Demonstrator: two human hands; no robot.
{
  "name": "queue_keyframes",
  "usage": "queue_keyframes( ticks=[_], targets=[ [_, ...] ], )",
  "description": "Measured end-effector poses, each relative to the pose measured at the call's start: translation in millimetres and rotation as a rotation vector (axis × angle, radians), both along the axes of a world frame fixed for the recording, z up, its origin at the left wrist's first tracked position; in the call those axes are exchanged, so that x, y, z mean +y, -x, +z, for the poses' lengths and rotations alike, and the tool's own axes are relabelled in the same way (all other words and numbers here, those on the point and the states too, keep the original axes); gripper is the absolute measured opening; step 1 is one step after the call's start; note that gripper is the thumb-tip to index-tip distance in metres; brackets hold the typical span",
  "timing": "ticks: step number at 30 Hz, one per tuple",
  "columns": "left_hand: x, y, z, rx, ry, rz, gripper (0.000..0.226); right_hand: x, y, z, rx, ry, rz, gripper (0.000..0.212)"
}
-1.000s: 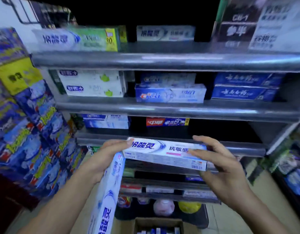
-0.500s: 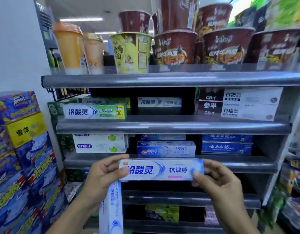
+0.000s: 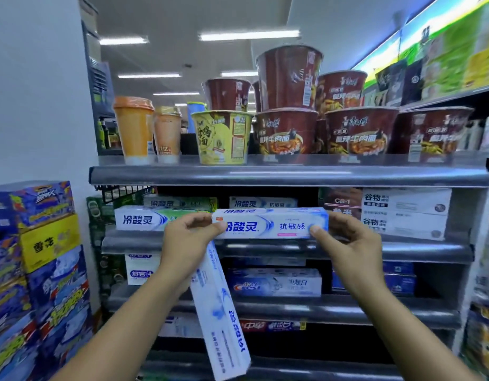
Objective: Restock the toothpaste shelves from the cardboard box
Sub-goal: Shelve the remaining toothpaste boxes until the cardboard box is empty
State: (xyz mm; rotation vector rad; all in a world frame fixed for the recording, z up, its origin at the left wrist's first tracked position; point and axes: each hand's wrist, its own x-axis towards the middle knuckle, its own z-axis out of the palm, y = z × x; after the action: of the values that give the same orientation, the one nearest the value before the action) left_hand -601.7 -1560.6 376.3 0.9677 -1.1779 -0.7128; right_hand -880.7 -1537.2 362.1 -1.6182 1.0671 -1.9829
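Currently, the left hand (image 3: 189,239) and right hand (image 3: 346,244) are pinching the ends of a toothpaste box (image 3: 273,224), holding it level at the shelf (image 3: 402,251) front, with a second box (image 3: 222,312) hanging from the left hand. Placing is likely under way; next, it is needing a straight push rearward. Its label is reading 冷酸灵 抗敏感.

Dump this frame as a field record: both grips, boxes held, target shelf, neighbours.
left grip: pinches left end of white toothpaste box; also holds second box, which slants down below it
right grip: pinches right end of the same box
box pose: level, label outward, at front of second shelf
resting on shelf: cannot tell
left neighbour: white-and-green box on that shelf
top shelf: noodle cups
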Motion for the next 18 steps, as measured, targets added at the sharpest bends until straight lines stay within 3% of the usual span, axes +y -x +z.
queue_keyframes(
  ticks=[4, 9, 12, 18],
  targets=[
    [-21.3, 5.5, 22.1, -0.126, -0.022, 0.084, 0.021, -26.8, 5.6, 21.2, 0.125, 0.016, -0.161, 0.026],
    [-36.4, 13.1, 32.7, -0.33, -0.062, 0.182, 0.04, -46.4, 6.6, 30.0, 0.249, 0.01, -0.298, 0.032],
    [-39.4, 20.5, 28.2, -0.463, -0.079, 0.196, 0.026, -50.1, 8.8, 21.5, 0.399, -0.054, -0.417, 0.038],
    [-36.6, 25.3, 27.8, -0.604, -0.116, 0.215, 0.025, -50.2, 9.5, 16.7, 0.663, -0.193, -0.475, 0.027]
  ],
)
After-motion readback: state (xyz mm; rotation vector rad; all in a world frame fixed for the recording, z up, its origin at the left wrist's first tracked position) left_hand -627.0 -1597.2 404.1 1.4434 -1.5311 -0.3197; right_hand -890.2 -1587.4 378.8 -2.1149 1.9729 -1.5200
